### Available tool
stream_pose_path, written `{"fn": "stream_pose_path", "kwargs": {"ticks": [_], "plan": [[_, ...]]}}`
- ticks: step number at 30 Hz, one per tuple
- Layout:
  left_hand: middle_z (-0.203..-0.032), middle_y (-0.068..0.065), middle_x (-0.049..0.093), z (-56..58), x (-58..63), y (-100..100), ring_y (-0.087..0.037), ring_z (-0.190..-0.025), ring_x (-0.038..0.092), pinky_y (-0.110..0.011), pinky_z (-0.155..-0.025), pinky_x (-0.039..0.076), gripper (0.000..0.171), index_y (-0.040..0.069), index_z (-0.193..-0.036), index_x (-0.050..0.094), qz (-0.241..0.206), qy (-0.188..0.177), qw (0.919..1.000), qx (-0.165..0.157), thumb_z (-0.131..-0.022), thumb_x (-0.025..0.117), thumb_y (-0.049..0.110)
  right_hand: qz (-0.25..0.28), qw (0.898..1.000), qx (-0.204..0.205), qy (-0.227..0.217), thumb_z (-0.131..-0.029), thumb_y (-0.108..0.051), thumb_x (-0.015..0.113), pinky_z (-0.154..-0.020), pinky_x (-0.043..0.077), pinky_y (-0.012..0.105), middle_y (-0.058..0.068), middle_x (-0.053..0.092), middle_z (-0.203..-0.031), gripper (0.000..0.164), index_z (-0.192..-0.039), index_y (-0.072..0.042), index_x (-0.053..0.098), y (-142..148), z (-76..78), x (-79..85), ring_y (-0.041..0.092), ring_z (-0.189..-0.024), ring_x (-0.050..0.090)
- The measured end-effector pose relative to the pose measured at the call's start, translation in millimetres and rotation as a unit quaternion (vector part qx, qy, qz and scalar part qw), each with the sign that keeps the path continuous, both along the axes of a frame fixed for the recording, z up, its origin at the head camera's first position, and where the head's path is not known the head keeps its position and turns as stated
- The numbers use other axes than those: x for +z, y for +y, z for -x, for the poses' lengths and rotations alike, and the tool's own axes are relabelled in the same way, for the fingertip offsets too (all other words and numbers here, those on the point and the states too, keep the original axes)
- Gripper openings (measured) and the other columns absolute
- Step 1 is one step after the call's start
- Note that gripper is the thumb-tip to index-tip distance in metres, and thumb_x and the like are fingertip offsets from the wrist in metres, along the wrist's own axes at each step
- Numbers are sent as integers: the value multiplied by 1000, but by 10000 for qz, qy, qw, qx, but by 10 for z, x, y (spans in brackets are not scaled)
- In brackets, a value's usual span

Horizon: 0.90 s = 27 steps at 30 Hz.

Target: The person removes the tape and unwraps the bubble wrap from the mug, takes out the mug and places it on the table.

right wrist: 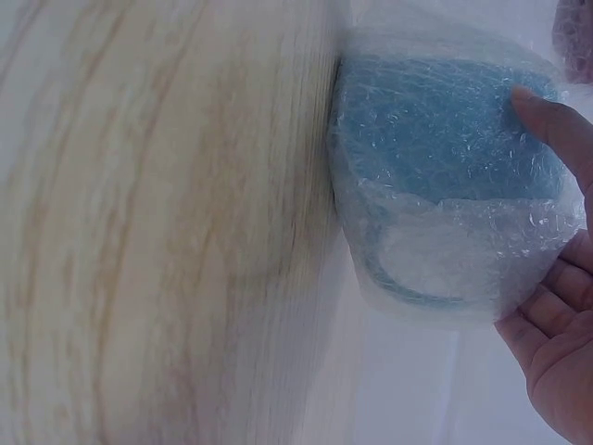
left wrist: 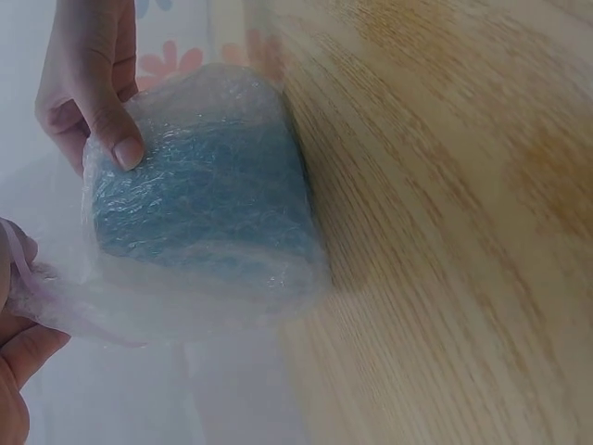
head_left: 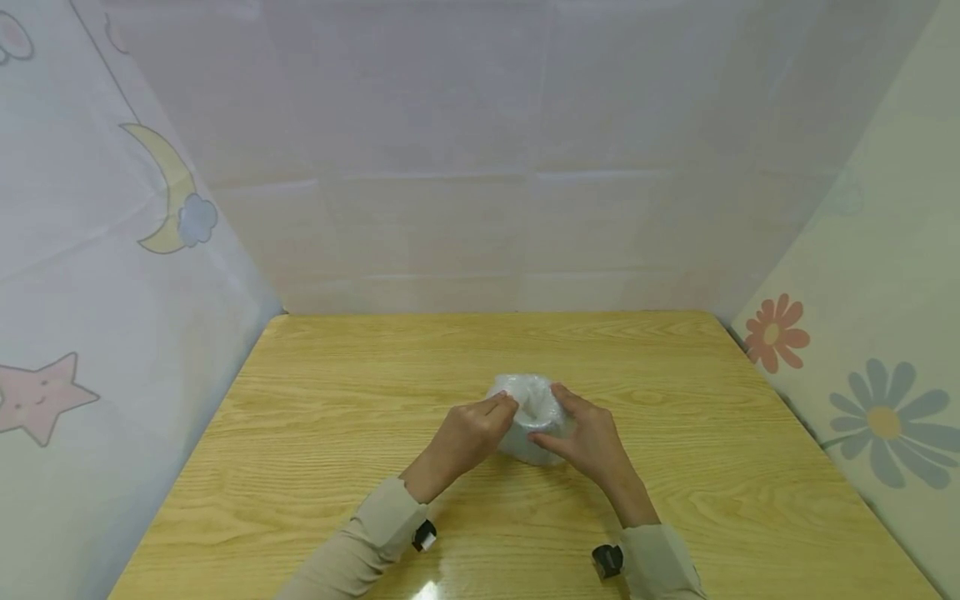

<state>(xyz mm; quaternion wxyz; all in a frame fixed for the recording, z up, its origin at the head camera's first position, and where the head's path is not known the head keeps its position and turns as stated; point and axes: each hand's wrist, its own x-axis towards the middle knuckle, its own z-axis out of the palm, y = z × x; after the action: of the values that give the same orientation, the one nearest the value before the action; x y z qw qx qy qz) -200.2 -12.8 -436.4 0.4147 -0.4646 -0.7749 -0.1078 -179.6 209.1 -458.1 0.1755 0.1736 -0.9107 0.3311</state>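
A light-blue mug (right wrist: 435, 120) sits on the table inside clear bubble wrap (head_left: 525, 448); a curved blue edge like a handle shows through in the right wrist view. The wrap rises past the top and gathers round an opening. My left hand (head_left: 471, 432) pinches the upper edge of the wrap on the left side, where a pinkish strip (left wrist: 46, 286) runs along it in the left wrist view. From the right, my right hand (head_left: 596, 435) grips the wrapped mug near its top, thumb on the near side and fingers round the far side.
The wood-grain table (head_left: 360, 367) extends around the mug on all sides. A pale sheet (head_left: 480, 233) hangs behind it. Printed side walls stand left (head_left: 210, 333) and right (head_left: 795, 408). Each wrist carries a small black device (head_left: 607, 560).
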Motion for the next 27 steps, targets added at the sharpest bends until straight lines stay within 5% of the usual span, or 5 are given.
{"fn": "stream_pose_path", "kwargs": {"ticks": [4, 8, 13, 21, 27], "plan": [[-84, -4, 69, 10, -21, -13, -10, -68, 68, -15, -54, 52, 2, 3, -95, 62, -111, -100, 9999, 37, -93, 60, 3, -24, 10000, 3, 64, -67, -28, 91, -86, 52, 49, 28, 54, -127, 83, -129, 12, 54, -2, 2, -9, 43, -111, 57], [-80, -4, 69, 18, -31, -20, -10, -66, 67, -15, -54, 51, 22, 2, -95, 61, -450, -433, 9980, -132, -79, 76, -1, -45, 10000, -12, 73, -67, -29, 90, -87, 51, 49, 28, 54, -127, 83, -129, 12, 54, 2, 5, -13, 42, -112, 57], [-78, -6, 68, 29, -38, -39, -10, -63, 65, -14, -53, 50, 23, 0, -97, 62, -748, -780, 9937, -281, -79, 77, -2, -29, 10000, 2, 23, -68, -30, 90, -88, 51, 49, 27, 53, -128, 83, -130, 12, 53, 13, 5, -16, 42, -113, 56], [-80, -8, 69, 51, -34, -81, -14, -67, 68, -17, -58, 53, 24, -1, -99, 61, -871, -836, 9923, -265, -80, 76, -3, 40, 9999, 57, 106, -68, -29, 90, -87, 51, 49, 28, 53, -127, 82, -129, 13, 54, 8, 10, -23, 42, -112, 56], [-95, -10, 71, 58, 36, -78, -17, -84, 70, -18, -67, 55, 23, 0, -102, 67, -347, -632, 9972, -208, -81, 76, 3, 40, 9999, 77, 149, -68, -27, 90, -87, 51, 48, 28, 54, -126, 81, -128, 13, 54, 2, 3, -16, 42, -111, 57]]}}
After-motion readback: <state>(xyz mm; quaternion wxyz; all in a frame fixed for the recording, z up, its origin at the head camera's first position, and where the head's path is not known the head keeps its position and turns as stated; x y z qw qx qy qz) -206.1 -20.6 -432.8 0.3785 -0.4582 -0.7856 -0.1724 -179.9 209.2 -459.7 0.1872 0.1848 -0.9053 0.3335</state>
